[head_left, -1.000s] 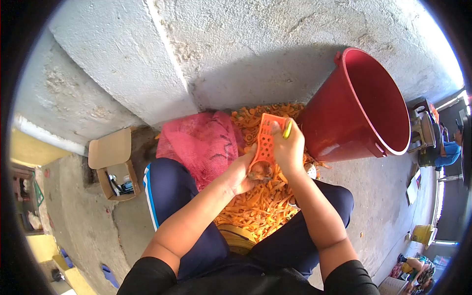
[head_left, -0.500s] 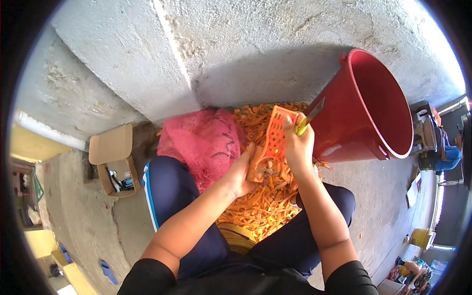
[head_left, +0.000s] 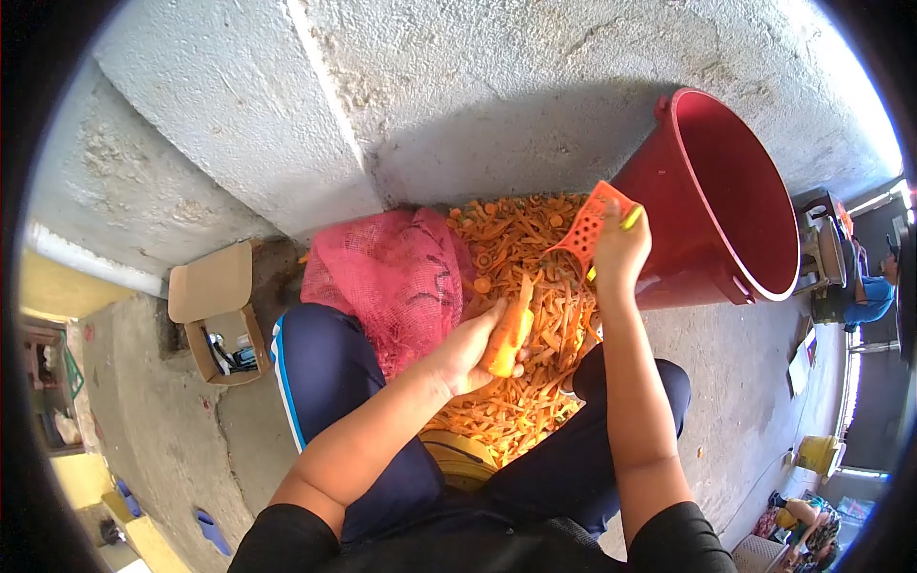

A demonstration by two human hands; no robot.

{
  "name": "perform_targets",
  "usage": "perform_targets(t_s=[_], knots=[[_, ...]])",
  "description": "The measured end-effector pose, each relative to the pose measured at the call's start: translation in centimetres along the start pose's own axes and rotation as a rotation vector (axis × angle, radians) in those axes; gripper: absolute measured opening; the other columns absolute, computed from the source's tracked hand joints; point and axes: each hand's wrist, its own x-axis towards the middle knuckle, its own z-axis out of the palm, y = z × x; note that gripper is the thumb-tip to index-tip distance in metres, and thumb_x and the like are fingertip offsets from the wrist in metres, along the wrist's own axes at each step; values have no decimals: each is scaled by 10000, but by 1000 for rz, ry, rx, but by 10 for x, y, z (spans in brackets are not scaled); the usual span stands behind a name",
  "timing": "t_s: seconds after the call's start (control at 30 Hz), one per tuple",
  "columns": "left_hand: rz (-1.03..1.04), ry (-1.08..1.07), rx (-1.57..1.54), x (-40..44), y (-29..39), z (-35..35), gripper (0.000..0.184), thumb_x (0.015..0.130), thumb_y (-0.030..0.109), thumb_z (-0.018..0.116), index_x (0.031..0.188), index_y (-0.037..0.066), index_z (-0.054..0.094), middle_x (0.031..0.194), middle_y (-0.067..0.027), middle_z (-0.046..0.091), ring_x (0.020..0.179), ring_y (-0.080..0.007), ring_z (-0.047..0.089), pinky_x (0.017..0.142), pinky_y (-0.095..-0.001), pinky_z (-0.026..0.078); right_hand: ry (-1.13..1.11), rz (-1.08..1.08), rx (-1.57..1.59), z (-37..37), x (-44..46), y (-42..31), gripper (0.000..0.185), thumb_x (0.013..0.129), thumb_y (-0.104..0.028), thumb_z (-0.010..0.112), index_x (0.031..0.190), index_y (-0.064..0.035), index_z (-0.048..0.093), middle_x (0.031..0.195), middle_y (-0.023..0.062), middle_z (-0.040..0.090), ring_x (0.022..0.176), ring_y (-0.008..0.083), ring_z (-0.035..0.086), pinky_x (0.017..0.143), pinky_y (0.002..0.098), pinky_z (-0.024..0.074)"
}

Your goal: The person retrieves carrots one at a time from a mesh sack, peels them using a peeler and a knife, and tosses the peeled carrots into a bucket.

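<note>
My left hand point(head_left: 466, 355) is closed around a partly peeled carrot point(head_left: 509, 336), its thin end pointing up and away from me. In my right hand point(head_left: 623, 256) is an orange plastic peeler point(head_left: 583, 232) with a face full of round holes. The same fist also grips a yellow knife handle point(head_left: 631, 217); its blade is hard to see now. The peeler is apart from the carrot, up and to its right. Under both hands lies a heap of carrot peels point(head_left: 525, 406), with a few cut slices among them.
A pink mesh sack point(head_left: 387, 277) lies left of the peels against the wall. To the right, a large red bucket point(head_left: 659, 205) leans tilted. An open cardboard box point(head_left: 229, 349) holds small items. At far right, a person in blue point(head_left: 867, 301) is visible.
My right hand has drawn the peeler off the carrot, up and to the right, and turned it. The carrot has tilted more upright in my left hand and shows more of its surface.
</note>
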Motion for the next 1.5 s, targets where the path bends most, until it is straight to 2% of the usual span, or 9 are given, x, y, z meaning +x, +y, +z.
perform_targets(t_s=[0.13,0.17,0.27,0.33,0.57,0.73,0.9,1.1,1.5], knots=[[56,136,-23,3,9,-6,370,880,420,347,983,94,486,799,-49,542,696,-177,527,565,-317,445,-178,-81,172,-4,-25,-19,235,837,-198,530,721,-23,423,600,12,391,584,99,356,543,249,349],[73,114,-15,5,11,-8,372,880,421,346,998,97,486,809,-47,547,697,-171,532,572,-317,452,-226,-119,247,-1,-38,-27,232,852,-234,512,707,-72,431,583,-59,291,542,35,279,470,202,265],[92,7,-64,14,11,-25,375,889,403,326,1060,106,477,876,-42,569,755,-163,556,613,-333,484,-376,-103,226,3,-65,-35,180,854,-196,506,761,-48,463,615,-38,378,578,47,344,516,211,327],[149,90,-113,12,8,-12,374,895,392,313,1081,107,466,911,-48,575,791,-172,564,619,-344,493,-430,-129,262,2,-74,-41,159,835,-155,526,825,0,493,589,73,494,561,91,430,521,272,392],[94,35,78,10,9,-10,379,892,399,315,1102,111,445,943,-47,574,802,-171,563,621,-355,497,-339,-86,44,6,-68,-32,142,831,-143,524,785,-15,484,562,95,458,537,114,383,506,277,378],[27,39,78,6,-4,-14,350,880,414,353,1021,124,489,836,-36,572,726,-154,554,595,-335,484,14,-30,38,1,-5,-1,195,826,-180,540,746,-14,477,582,64,461,537,122,392,517,273,368],[103,149,23,7,9,-7,355,883,424,339,1002,129,497,816,-10,564,722,-145,551,633,-326,473,-239,-128,226,-3,-40,-26,201,840,-188,524,743,-32,442,623,-18,385,583,80,347,520,234,334],[33,45,-2,2,16,3,424,912,401,236,1129,103,446,1012,-63,552,854,-177,557,740,-333,470,-447,-128,260,2,-72,-32,149,828,-143,524,856,3,504,650,92,544,598,109,489,575,259,415],[147,119,158,7,5,-2,409,899,409,282,1023,76,483,897,-77,580,745,-175,582,603,-324,497,-252,-211,56,7,-69,-22,203,819,-145,542,718,-13,425,542,102,431,501,130,369,477,292,363]])
